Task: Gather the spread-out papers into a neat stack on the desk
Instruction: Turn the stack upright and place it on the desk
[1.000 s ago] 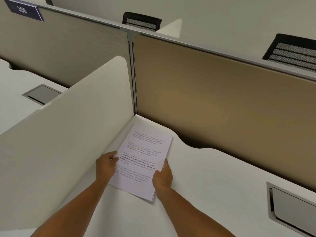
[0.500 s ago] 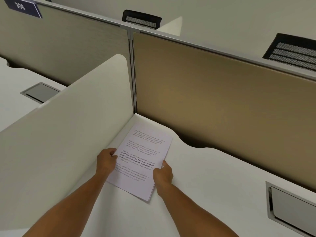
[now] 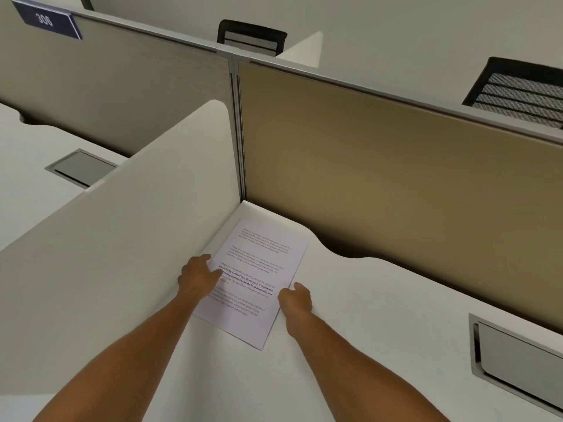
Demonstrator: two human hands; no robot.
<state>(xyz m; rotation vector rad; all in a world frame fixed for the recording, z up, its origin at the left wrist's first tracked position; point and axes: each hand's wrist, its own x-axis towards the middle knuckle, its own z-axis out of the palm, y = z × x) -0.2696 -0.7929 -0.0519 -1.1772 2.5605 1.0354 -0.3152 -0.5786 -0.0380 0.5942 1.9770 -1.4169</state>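
1. Left of your left hand [image 3: 198, 277] stands the white side divider [image 3: 122, 239], close to your knuckles, so that side leaves you little room to move.
2. Your left hand lies on the left long edge of the papers [image 3: 256, 281], fingers curled loosely with the tips pressing on the sheet; it pins and nudges more than it grips.
3. The papers sit between your two hands on the desk [image 3: 380, 300], in the corner by the divider and the brown back panel [image 3: 396, 178]. They look like one pile already, printed side up and turned at an angle to the desk edge. How many sheets lie under the top one cannot be told.
4. Your right hand [image 3: 295, 301] touches the right long edge near the lower corner, fingers bent and mostly closed, thumb up against the edge. It holds nothing firmly.
5. To the right of that hand the desk is bare as far as the grey cable hatch [image 3: 518, 360].
6. The step looks like final squaring. Next, press both long edges inward evenly, then tap the near short edge flush.
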